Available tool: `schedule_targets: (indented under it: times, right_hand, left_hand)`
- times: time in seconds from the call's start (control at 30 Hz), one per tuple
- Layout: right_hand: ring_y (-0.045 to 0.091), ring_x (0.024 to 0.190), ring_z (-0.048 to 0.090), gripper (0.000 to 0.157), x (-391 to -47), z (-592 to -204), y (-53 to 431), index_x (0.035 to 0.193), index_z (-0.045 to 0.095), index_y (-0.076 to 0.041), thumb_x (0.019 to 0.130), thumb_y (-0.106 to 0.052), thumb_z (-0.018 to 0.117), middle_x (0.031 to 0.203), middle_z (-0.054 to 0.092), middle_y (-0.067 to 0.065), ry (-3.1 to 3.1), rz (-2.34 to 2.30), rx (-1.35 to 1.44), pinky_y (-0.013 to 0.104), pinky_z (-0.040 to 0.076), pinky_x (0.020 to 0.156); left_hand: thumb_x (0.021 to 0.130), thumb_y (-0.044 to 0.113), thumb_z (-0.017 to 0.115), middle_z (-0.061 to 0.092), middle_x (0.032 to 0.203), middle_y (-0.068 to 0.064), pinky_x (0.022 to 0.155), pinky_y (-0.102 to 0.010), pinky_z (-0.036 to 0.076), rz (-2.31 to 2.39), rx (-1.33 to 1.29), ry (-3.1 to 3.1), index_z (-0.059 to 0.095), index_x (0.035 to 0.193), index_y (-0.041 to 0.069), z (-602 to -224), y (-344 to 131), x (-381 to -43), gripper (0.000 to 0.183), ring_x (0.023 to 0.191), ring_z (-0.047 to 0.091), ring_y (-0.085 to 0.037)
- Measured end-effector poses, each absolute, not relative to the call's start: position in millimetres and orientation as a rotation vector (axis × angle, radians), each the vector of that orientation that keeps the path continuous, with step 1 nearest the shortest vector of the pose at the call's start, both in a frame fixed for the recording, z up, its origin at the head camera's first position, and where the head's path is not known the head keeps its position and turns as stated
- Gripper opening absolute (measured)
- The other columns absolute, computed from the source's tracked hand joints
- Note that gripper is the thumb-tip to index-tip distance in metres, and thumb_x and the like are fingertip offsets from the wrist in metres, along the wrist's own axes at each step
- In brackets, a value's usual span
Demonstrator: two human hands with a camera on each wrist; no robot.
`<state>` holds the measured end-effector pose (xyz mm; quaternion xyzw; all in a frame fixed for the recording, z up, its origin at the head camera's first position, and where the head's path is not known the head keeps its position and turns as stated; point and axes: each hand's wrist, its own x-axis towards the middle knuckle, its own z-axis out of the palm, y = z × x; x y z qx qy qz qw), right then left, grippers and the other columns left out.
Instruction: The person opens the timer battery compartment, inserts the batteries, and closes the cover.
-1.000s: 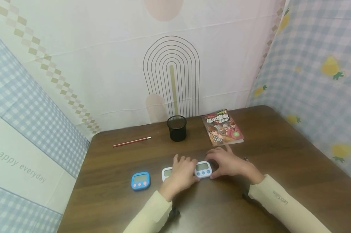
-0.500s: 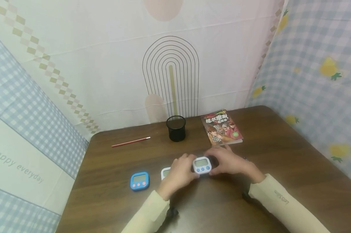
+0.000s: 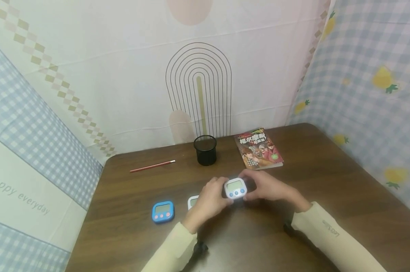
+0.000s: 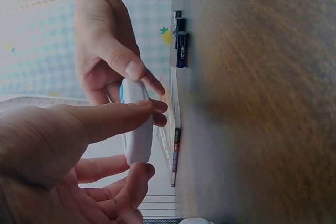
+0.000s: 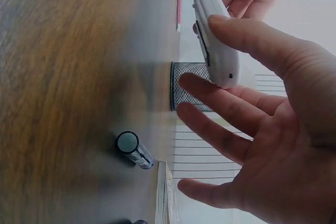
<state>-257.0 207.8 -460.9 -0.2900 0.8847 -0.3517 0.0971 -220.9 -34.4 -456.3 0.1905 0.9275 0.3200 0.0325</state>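
Clearly off the table [image 3: 123, 243], the white timer with blue buttons [image 3: 235, 188] sits between the two hands, its face upward, screen on the far side and button row toward the person. Its longer axis runs roughly left to right, with the right end angled slightly away from the person; the left wrist view catches it edge-on, apart from the wood. The left hand [image 3: 209, 201] has thumb and fingers clamped on the timer's left side, while the right hand [image 3: 267, 186] pinches the right side, its outer fingers spread apart. Just under the left hand lies a second white timer [image 3: 192, 202], mostly hidden by that hand. Farther left, well apart, a blue timer [image 3: 163, 212] lies flat with its pink buttons nearer the person. Beyond the hands, a black mesh cup [image 3: 206, 154] stands upright between a red pencil [image 3: 152, 166] on the left and a comic-covered book [image 3: 260, 150] on the right, the book lying just past the right hand. Dark cylinders [image 4: 182, 49] show near the book in the left wrist view.
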Motion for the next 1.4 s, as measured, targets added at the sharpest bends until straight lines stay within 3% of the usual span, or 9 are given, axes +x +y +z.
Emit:
schedule_targets:
  times: [0.3,0.53,0.67,0.87,1.07,1.4]
  right_hand:
    - [0.016,0.111,0.071,0.059,-257.5,-460.0,206.1,0.134,0.061,-0.012,0.084,-0.024,0.092,0.117,0.076,-0.003,2.567,-1.244,-0.849,0.041,0.057,0.102]
    - [0.015,0.111,0.069,0.059,-256.4,-458.7,202.5,0.133,0.062,-0.016,0.083,-0.025,0.093,0.118,0.074,-0.005,2.594,-1.304,-0.837,0.042,0.057,0.102]
    - [0.015,0.114,0.068,0.059,-254.1,-457.0,200.6,0.131,0.062,-0.020,0.082,-0.025,0.094,0.120,0.072,-0.007,2.623,-1.317,-0.833,0.043,0.057,0.103]
    - [0.018,0.118,0.066,0.059,-250.2,-454.9,197.5,0.128,0.060,-0.021,0.079,-0.018,0.093,0.121,0.070,-0.007,2.626,-1.339,-0.886,0.051,0.054,0.106]
    - [0.020,0.119,0.066,0.062,-248.1,-454.3,194.5,0.130,0.057,-0.022,0.079,-0.014,0.091,0.122,0.070,-0.005,2.617,-1.382,-0.916,0.056,0.055,0.106]
    - [0.015,0.111,0.069,0.066,-245.6,-458.2,187.1,0.130,0.057,-0.021,0.075,-0.005,0.090,0.119,0.070,-0.006,2.659,-1.410,-1.005,0.042,0.061,0.097]
  left_hand:
    - [0.081,0.016,0.092,0.069,0.120,-0.012,0.086,-0.034,0.059,1.098,0.581,2.872,0.062,0.141,0.004,-455.4,-35.4,-221.7,0.068,0.099,0.064,-0.020]
    - [0.085,0.012,0.090,0.068,0.115,-0.010,0.072,-0.024,0.056,1.190,0.568,2.824,0.060,0.143,0.002,-454.5,-35.8,-221.8,0.066,0.087,0.061,-0.014]
    - [0.086,0.007,0.088,0.070,0.121,-0.013,0.067,-0.020,0.057,1.286,0.567,2.733,0.057,0.146,0.001,-455.3,-36.4,-222.8,0.067,0.082,0.064,-0.010]
    - [0.089,-0.004,0.076,0.071,0.132,-0.019,0.076,-0.029,0.064,1.516,0.522,2.446,0.056,0.148,0.000,-456.9,-40.1,-226.7,0.063,0.088,0.073,-0.017]
    - [0.096,0.000,0.059,0.066,0.140,-0.023,0.091,-0.039,0.065,1.703,0.431,2.218,0.055,0.149,-0.003,-456.2,-40.5,-229.6,0.053,0.100,0.075,-0.028]
    - [0.109,0.023,0.058,0.073,0.122,-0.025,0.092,-0.046,0.065,1.894,0.323,2.061,0.064,0.135,-0.010,-448.0,-37.0,-225.3,0.042,0.103,0.077,-0.035]
